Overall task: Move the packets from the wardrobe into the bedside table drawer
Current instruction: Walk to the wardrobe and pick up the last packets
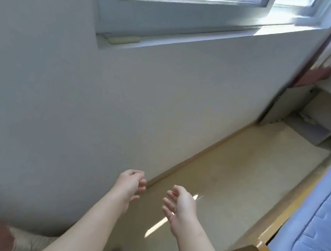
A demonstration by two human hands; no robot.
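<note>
Hands, left (129, 186) and right (178, 209), hang open, empty (no packets visible); we risk hunting in the wrong place.

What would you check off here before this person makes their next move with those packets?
1. Left hand free to grasp: ok, fingers loosely curled, nothing in it.
2. Right hand free: ok, open and empty.
3. Packets located: not ok, none show in this view.
4. Wardrobe in sight: not ok, only wall, window and floor ahead.
5. Bedside table reachable: cannot tell; a pale unit stands in the far corner beside the bed, and whether its drawer is open is unclear.
6. Walkway along the wall clear: ok, bare floor between the wall and the bed.
</note>
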